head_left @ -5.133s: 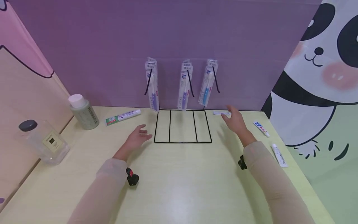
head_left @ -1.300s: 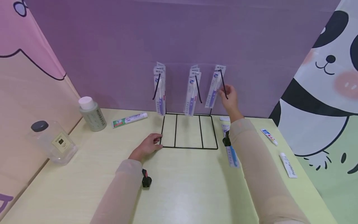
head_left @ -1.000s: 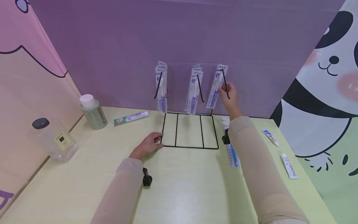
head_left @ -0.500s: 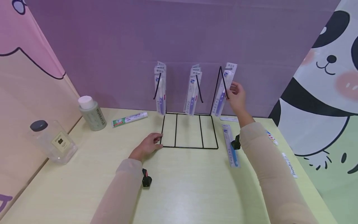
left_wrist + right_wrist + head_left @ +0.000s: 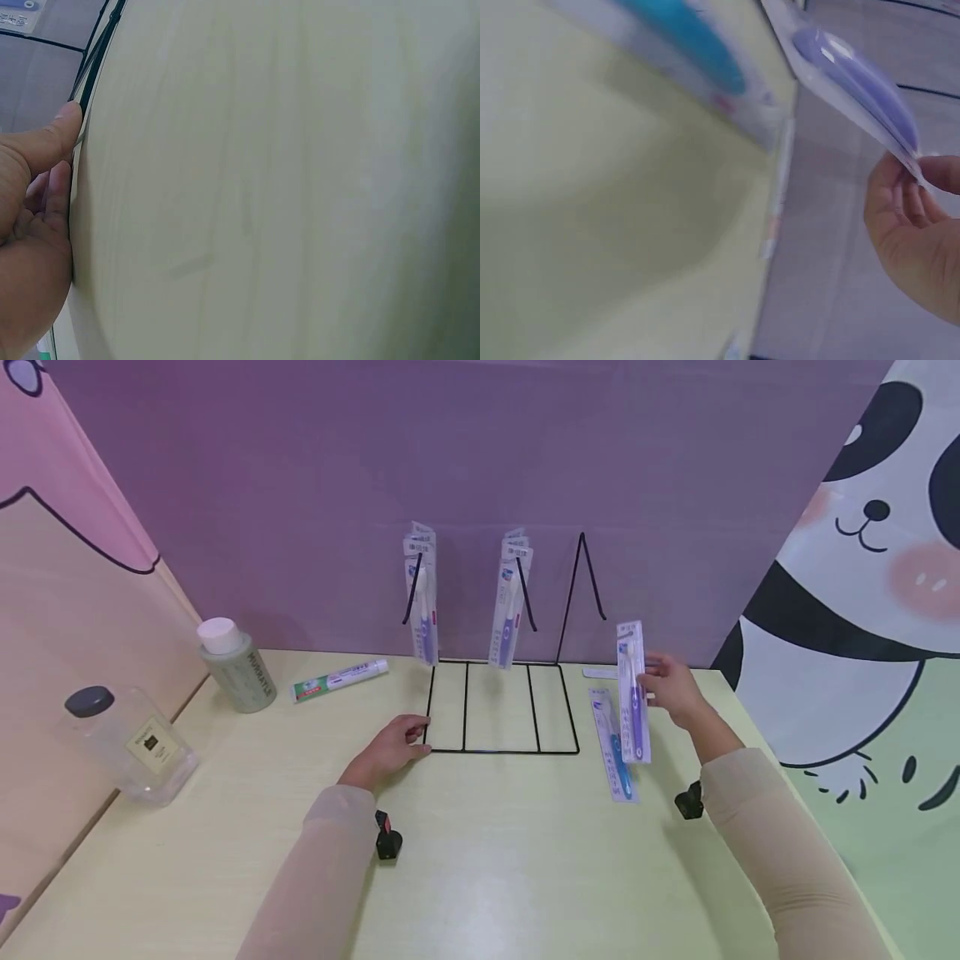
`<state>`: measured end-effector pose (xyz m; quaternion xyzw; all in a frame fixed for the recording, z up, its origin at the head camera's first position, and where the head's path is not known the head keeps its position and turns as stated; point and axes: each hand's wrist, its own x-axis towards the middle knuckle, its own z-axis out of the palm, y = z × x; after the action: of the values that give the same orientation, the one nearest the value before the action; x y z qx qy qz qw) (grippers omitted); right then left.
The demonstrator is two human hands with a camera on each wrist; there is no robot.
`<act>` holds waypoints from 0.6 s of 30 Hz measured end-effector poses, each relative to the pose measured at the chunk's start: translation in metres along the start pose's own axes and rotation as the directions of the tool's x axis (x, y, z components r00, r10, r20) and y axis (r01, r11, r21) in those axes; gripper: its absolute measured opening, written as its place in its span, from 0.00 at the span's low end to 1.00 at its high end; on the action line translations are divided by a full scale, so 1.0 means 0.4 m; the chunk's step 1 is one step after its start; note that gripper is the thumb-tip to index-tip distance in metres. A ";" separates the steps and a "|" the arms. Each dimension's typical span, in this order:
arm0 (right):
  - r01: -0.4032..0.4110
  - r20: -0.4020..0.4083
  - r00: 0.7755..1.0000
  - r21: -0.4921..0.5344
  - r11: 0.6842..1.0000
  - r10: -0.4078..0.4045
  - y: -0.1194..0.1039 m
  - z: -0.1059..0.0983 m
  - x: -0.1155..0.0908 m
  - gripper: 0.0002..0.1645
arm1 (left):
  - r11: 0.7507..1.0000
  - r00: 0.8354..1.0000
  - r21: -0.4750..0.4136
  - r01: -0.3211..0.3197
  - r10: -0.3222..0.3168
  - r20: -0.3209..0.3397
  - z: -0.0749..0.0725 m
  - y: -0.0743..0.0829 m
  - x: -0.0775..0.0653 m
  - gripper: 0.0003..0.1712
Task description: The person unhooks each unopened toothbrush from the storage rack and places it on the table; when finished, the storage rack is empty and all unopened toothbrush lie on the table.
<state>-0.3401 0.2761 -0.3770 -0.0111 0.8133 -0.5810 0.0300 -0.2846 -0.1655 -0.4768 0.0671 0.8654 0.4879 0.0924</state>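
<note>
My right hand (image 5: 672, 691) pinches the edge of a packaged purple toothbrush (image 5: 634, 702), held upright over the right side of the table. In the right wrist view, thumb and fingertips meet on the edge of its clear pack (image 5: 855, 82). A packaged blue toothbrush (image 5: 613, 747) lies flat just left of it. My left hand (image 5: 390, 747) holds the left front corner of a black wire display rack (image 5: 498, 752), thumb against the wire in the left wrist view. Packaged toothbrushes hang on the rack's left hook (image 5: 412, 589) and middle hook (image 5: 527, 593); the right hook (image 5: 592, 577) is bare.
A toothpaste tube (image 5: 340, 680), a green bottle (image 5: 238, 668) and a clear black-capped bottle (image 5: 142, 743) stand or lie on the left. A small white item (image 5: 600, 673) lies behind the blue toothbrush. A purple backdrop (image 5: 300, 485) closes off the table's rear.
The blue toothbrush came to lie on the table. My right hand then took the purple toothbrush off the right hook and lowered it rightward. My left hand moved onto the rack's corner and stayed.
</note>
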 end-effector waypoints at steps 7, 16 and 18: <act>-0.243 0.165 0.955 -0.047 0.969 0.248 0.124 -0.041 -0.028 0.34 | 1.000 1.000 0.013 -0.001 0.001 -0.001 -0.002 0.004 0.000 0.29; -0.311 0.149 0.938 -0.043 0.949 0.314 0.183 -0.049 -0.030 0.34 | 1.000 1.000 0.000 0.000 0.000 -0.012 0.000 0.002 0.001 0.29; -0.321 0.138 0.936 -0.044 0.946 0.324 0.185 -0.047 -0.027 0.34 | 1.000 1.000 -0.003 -0.002 0.002 -0.014 0.001 0.002 0.000 0.29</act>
<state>-0.3292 0.3186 -0.4405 0.0804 0.8057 -0.5575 0.1833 -0.2842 -0.1647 -0.4765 0.0646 0.8651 0.4899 0.0859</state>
